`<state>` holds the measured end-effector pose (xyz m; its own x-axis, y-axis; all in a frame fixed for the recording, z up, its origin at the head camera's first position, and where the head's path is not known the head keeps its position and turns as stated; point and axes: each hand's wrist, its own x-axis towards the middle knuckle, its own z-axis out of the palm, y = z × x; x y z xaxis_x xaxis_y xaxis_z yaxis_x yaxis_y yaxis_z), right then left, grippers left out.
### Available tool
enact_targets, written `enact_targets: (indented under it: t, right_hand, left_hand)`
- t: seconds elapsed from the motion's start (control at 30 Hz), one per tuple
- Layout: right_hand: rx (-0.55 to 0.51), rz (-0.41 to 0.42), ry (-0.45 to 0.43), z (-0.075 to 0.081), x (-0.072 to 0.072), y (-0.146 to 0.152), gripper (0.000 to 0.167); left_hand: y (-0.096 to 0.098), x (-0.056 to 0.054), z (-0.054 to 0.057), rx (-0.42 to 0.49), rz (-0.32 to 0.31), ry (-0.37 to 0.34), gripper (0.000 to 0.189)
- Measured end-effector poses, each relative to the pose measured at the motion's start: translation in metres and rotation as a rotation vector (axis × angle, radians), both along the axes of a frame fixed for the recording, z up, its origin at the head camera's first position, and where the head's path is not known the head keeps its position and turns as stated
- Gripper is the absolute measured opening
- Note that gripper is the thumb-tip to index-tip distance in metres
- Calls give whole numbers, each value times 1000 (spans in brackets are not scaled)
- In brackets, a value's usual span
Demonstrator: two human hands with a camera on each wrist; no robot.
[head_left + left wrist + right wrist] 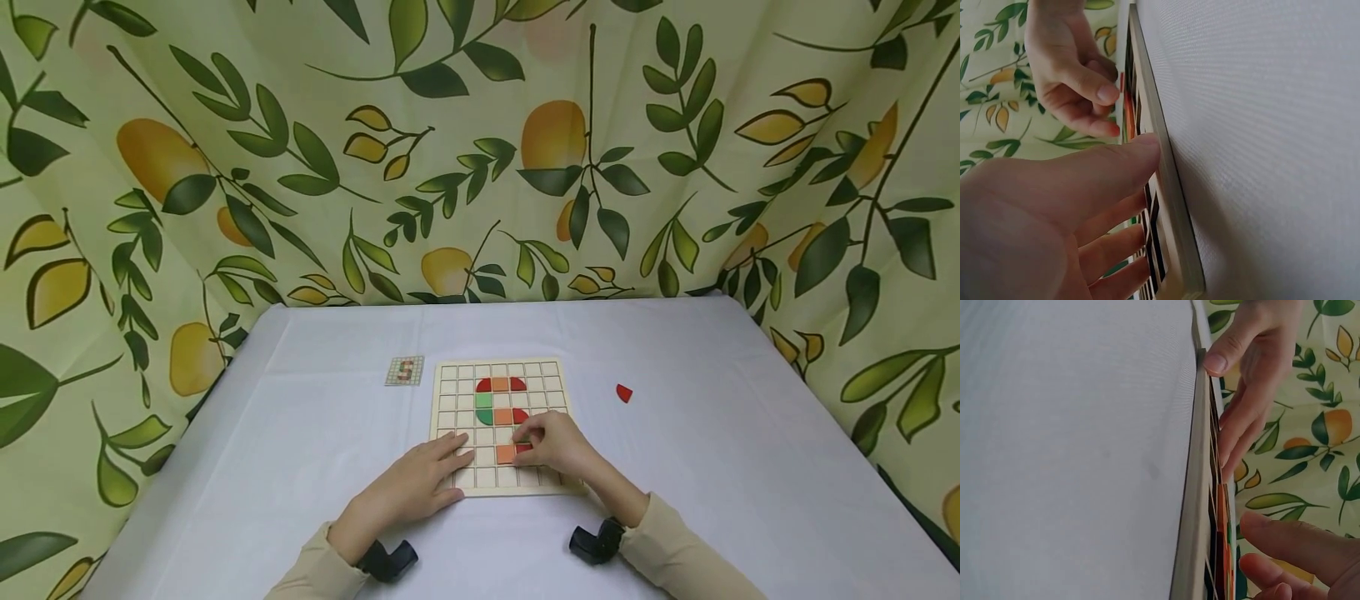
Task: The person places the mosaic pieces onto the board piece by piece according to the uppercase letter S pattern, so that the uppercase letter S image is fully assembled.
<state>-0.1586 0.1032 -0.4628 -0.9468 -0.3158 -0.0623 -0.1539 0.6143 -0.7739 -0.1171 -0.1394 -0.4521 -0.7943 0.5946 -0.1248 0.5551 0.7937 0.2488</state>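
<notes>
A square wooden grid board (442, 400) lies on the table, with red, orange and green tiles set in its cells. My left hand (416, 479) rests on the board's near left corner, fingers spread over the grid and thumb (1129, 159) at the near edge. Over the right part of the pattern, my right hand (558, 443) has its thumb and fingers apart around a red tile (522, 448) beside an orange tile (506, 454). In the right wrist view, nothing shows between the right fingertips (1257, 525), which are close to the tiles. That hand partly hides the tiles beneath it.
A small pattern card (405, 371) lies beyond the board's left side. To the right of the board is a loose red quarter-round tile (624, 392). A white cloth (300, 417) covers the table, and a leaf-and-fruit printed curtain (480, 167) hangs behind it.
</notes>
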Motion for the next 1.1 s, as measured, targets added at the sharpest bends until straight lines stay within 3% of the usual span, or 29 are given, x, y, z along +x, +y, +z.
enact_targets:
  t: [0.17,0.37,0.77,1.1]
  right_hand:
    - [-43,8,-16,2,-5,17,19]
    - [-54,-69,-67,3,-12,40,19]
    - [6,-192,-21,9,-25,87,24]
    - [-5,-290,-66,10,-37,120,32]
  left_hand:
    - [3,-2,3,-10,15,-11,53]
    - [6,-3,5,-7,27,-18,55]
    - [11,-7,4,37,66,-22,51]
    - [12,-5,2,73,98,-61,52]
